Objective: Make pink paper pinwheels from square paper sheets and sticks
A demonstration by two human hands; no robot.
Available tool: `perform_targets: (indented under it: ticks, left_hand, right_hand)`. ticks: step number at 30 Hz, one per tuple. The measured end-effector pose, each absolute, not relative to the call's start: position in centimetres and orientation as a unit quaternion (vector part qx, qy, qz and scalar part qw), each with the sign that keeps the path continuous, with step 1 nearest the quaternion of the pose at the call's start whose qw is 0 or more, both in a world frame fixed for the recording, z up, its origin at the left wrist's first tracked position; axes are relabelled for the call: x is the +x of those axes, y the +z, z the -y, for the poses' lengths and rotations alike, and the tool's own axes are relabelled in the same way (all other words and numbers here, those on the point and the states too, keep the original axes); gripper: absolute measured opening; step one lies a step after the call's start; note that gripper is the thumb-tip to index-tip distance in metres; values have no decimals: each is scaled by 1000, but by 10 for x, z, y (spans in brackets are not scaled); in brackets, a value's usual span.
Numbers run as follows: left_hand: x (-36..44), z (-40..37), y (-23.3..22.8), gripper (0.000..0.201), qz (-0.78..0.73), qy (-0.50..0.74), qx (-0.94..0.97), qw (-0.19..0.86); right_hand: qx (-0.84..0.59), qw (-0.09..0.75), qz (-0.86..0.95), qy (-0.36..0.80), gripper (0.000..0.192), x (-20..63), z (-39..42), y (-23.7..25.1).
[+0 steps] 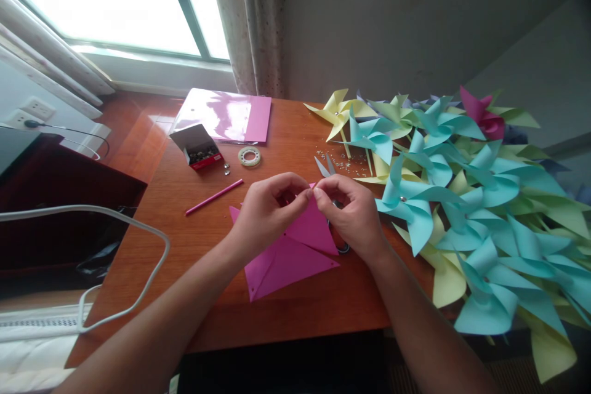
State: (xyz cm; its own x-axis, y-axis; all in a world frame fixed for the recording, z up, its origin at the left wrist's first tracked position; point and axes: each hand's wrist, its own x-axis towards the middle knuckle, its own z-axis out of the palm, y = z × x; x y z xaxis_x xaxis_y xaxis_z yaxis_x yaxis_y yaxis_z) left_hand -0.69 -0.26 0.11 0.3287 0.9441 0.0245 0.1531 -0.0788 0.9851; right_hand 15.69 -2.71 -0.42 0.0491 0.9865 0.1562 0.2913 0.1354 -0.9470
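— On the desk, what lies under the hands?

— Pink paper (pixel 289 255), cut into triangular flaps; it rests flat near the front edge of the desk (pixel 286 320), with one flap lifted toward the middle.

— And the hands themselves?

— Both meet just above the paper's centre; the left hand (pixel 265 212) pinches a flap tip between thumb and forefinger; the right hand (pixel 353 212) pinches at the same spot, fingertips almost touching the left's; whether the right also holds something small I cannot tell.

— Anything beneath the right hand?

— Scissors (pixel 325 166); the blades point away from the person, the handles mostly hidden under the right hand and the paper.

— What else is close?

— A pink stick (pixel 213 197) lies slantwise to the left of the paper, apart from it; beyond it sits an open box (pixel 197 146) of small metal pieces, a few spilled just beside it; a tape roll (pixel 249 156) lies right of the box; a pink folder (pixel 226 115) lies behind both, near the window (pixel 115 0).

— And the right side?

— Pinwheels (pixel 462 197), heaped; mostly turquoise and yellow, some green, one magenta at the back; they cover the desk's right end and spill past its edge; tiny studs (pixel 344 160) are scattered between the scissors and the heap.

— The left edge?

— A white cable (pixel 152 246) loops beside the desk; a curtain (pixel 249 18) hangs behind.
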Motion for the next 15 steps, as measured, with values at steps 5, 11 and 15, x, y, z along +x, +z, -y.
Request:
perform_targets:
  ticks: [5, 11, 15]
  left_hand:
    - [-7, 2, 2, 18, -443, 388, 621, 517]
    - [-7, 3, 5, 16, -444, 384, 639, 496]
    - [-9, 3, 5, 13, -446, 373, 683, 442]
  right_hand:
    - [-527, 483, 564, 413, 9, 160, 27, -7]
    - [-526, 476, 577, 405, 8, 159, 26, -7]
    - [-526, 469, 599, 381, 7, 159, 27, -5]
